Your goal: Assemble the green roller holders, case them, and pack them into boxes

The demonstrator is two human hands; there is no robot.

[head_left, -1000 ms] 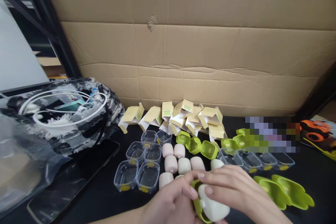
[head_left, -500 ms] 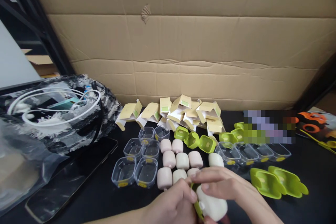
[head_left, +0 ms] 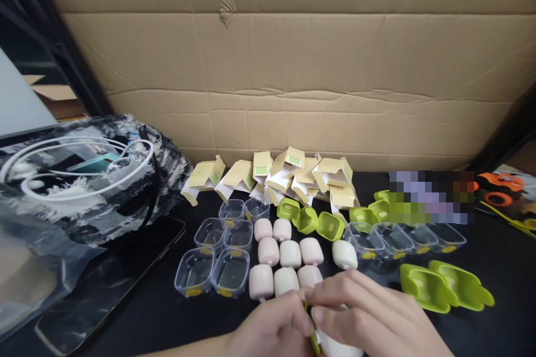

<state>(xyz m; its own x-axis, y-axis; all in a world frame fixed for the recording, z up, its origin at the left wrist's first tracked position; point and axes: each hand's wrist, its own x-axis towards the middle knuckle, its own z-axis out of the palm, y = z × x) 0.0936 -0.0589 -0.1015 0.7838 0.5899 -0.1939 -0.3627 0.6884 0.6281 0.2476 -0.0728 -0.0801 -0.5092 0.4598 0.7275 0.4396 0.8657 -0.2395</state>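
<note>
Low in the head view, my left hand is closed on a green plastic piece, of which only a narrow edge shows. My right hand is curled over a white rounded case, its fingertips pressing close to the green edge. Most of the case is hidden under that hand, and it lies against the green piece. Just beyond my fingers stand several similar rounded cases, pink ones and white ones, some with a small nub.
Clear plastic cups stand left of the cases, more clear cups to the right. Green plastic shells lie at right. Opened small boxes line the cardboard wall. A phone-like black slab and fuzzy bag are left.
My right hand has turned and moved down over the white case, covering more of it. The green edge in my left hand shows less. The view has shifted slightly.
</note>
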